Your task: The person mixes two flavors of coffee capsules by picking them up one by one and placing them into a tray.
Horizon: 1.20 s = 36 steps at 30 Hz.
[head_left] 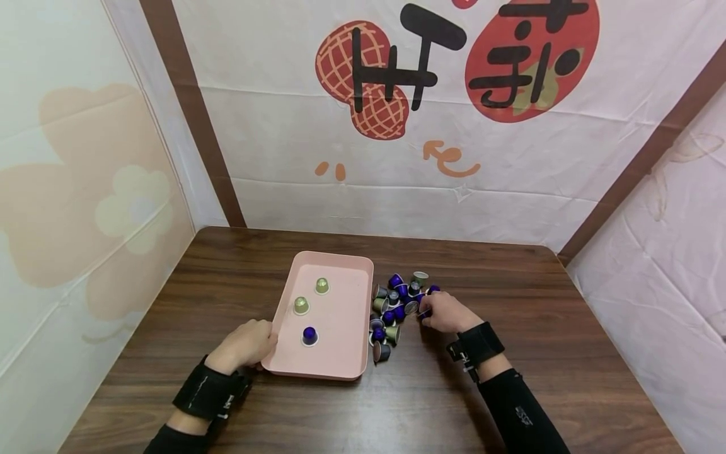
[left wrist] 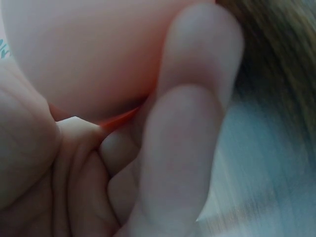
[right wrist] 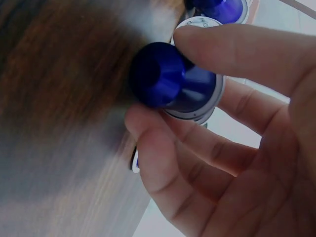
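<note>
My left hand (head_left: 247, 343) grips the near left edge of a pink tray (head_left: 340, 321); up close in the left wrist view, curled fingers (left wrist: 180, 153) lie against its rim. Inside the tray, two green coffee capsules (head_left: 322, 285) and one blue capsule (head_left: 309, 335) stand on their wide rims, apart from each other. To the right of the tray, my right hand (head_left: 448, 313) is at the right edge of a capsule pile. Between its thumb and fingers it pinches a dark blue coffee capsule (right wrist: 168, 76), whose narrow end faces the wrist camera.
Several blue, green and grey capsules (head_left: 399, 310) lie jumbled against the tray's right side, a grey capsule (head_left: 382, 352) nearest me. Everything rests on a brown wooden table (head_left: 482, 265). Printed cloth (head_left: 272, 145) hangs behind the table and along both sides.
</note>
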### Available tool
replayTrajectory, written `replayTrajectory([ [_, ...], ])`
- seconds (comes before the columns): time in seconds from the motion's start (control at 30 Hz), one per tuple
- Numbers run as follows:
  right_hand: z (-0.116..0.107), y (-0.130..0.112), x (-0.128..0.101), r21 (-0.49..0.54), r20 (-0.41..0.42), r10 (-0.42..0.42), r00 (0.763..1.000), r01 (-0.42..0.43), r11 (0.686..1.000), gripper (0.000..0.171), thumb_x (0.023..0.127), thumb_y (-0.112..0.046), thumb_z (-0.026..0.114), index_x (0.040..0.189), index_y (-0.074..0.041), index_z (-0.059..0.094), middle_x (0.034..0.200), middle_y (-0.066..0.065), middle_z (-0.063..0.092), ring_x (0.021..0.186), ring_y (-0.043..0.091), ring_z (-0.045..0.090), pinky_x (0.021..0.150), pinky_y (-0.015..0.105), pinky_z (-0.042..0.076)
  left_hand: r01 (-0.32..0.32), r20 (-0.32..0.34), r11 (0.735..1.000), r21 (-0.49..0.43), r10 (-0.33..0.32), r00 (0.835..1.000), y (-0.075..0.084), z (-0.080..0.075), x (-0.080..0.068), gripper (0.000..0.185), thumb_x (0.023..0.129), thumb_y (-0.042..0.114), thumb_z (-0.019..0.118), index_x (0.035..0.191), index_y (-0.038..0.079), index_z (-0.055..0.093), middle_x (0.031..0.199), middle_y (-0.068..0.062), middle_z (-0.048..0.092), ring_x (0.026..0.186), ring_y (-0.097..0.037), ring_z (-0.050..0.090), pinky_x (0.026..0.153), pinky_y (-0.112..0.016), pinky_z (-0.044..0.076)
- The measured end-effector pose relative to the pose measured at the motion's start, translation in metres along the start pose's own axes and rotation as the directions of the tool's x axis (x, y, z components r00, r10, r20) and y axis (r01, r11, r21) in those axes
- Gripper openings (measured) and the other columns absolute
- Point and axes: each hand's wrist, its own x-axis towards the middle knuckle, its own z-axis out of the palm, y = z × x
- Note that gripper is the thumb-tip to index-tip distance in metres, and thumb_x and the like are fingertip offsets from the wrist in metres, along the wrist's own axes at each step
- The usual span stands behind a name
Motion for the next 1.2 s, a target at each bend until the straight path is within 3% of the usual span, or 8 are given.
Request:
replayTrajectory([
  [0.3,0.001,-0.006,-0.004,-0.001,0.025,0.011,1.000,-0.011,1.000,0.015,0.080,-0.009,0.073,0.093,-0.011,0.066,0.090,0.000,0.063,0.079,0.014,0.057,0.069,0.032,0.050,0.007,0.009,1.000,-0.002,-0.007,1.000,0.000,-0.001,-0.001,0.025,0.092,0.009,0.044,0.069,0.006,0.054,0.051,-0.003,0.052,0.042,-0.014,0.051,0.041,-0.027,0.041],
  [0.47,-0.004,-0.008,-0.005,0.001,-0.014,-0.047,0.999,0.047,0.999,0.011,0.081,-0.007,0.070,0.091,-0.008,0.066,0.085,-0.001,0.060,0.072,0.012,0.054,0.064,0.030,0.048,0.008,0.001,1.000,-0.002,-0.008,1.000,-0.002,0.000,0.000,0.025,0.092,0.010,0.045,0.068,0.007,0.054,0.050,-0.003,0.051,0.041,-0.014,0.051,0.041,-0.026,0.041],
  [0.7,-0.018,-0.023,-0.008,0.005,-0.045,-0.122,0.992,0.122,0.993,0.014,0.085,-0.006,0.065,0.099,-0.006,0.067,0.094,0.005,0.065,0.084,0.019,0.062,0.070,0.033,0.051,0.000,-0.009,1.000,-0.007,0.000,1.000,-0.001,0.001,-0.001,0.025,0.091,0.009,0.045,0.068,0.007,0.053,0.050,-0.003,0.051,0.041,-0.014,0.052,0.041,-0.027,0.042],
  [0.83,-0.022,-0.032,-0.007,0.004,-0.046,-0.138,0.989,0.139,0.990,0.016,0.086,-0.005,0.064,0.102,-0.004,0.067,0.096,0.007,0.065,0.082,0.017,0.061,0.069,0.032,0.051,0.003,-0.008,1.000,-0.013,-0.003,1.000,-0.001,0.001,0.000,0.025,0.091,0.009,0.045,0.068,0.007,0.053,0.051,-0.003,0.052,0.041,-0.013,0.052,0.041,-0.027,0.042],
  [0.97,-0.026,-0.044,-0.005,-0.017,-0.064,-0.191,0.979,0.191,0.982,0.011,0.085,-0.005,0.065,0.096,-0.005,0.068,0.091,0.004,0.064,0.073,0.011,0.056,0.063,0.028,0.048,0.005,-0.005,1.000,-0.015,-0.005,1.000,-0.001,0.000,-0.001,0.024,0.092,0.009,0.045,0.070,0.006,0.054,0.051,-0.003,0.052,0.041,-0.013,0.052,0.041,-0.027,0.042],
  [1.2,-0.033,-0.071,-0.003,-0.057,-0.081,-0.275,0.958,0.271,0.961,0.011,0.087,-0.008,0.065,0.097,-0.005,0.067,0.092,0.004,0.060,0.074,0.012,0.051,0.063,0.027,0.045,0.017,0.006,1.000,-0.015,-0.017,1.000,-0.001,-0.001,-0.003,0.022,0.092,0.009,0.045,0.073,0.005,0.055,0.052,-0.004,0.052,0.041,-0.014,0.053,0.041,-0.027,0.043],
])
